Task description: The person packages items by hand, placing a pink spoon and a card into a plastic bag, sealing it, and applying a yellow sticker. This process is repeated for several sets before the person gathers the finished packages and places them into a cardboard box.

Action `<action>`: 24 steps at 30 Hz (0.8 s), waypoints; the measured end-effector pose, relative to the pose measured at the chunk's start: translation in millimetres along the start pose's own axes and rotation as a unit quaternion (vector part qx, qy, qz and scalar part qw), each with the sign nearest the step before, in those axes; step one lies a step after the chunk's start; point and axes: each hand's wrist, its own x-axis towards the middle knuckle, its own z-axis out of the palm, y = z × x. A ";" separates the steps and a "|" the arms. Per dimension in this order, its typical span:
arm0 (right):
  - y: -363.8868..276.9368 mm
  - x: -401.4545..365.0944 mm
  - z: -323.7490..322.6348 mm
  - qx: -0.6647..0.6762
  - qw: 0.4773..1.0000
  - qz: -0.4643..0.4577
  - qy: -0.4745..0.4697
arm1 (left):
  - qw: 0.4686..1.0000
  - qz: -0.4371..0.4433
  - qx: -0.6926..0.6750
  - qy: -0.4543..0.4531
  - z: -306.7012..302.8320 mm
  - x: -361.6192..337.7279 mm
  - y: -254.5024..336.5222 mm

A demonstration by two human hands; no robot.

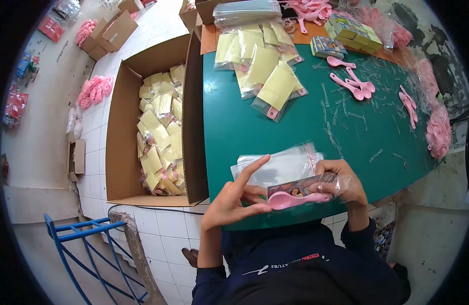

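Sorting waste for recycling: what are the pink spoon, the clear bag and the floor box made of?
The pink spoon looks like moulded plastic, smooth and slightly glossy. The clear bag: thin plastic film, see-through with shiny creases. The box: probably brown cardboard, matte, folded flaps.

L hand: your left hand (pixel 234 201) pinches bowl end of pink spoon (pixel 295 200), index finger up.
R hand: your right hand (pixel 346 184) grips printed card (pixel 301 186) + spoon handle.
Under hands: clear bags (pixel 280 163) on green table (pixel 295 127).
Box: cardboard box (pixel 117 127) w/ yellow pkts, just left of table.
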 end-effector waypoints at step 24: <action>-37.7 -12.2 44.5 -0.281 0.927 -0.234 0.083 | 0.939 0.020 -0.300 0.170 43.6 18.4 -2.6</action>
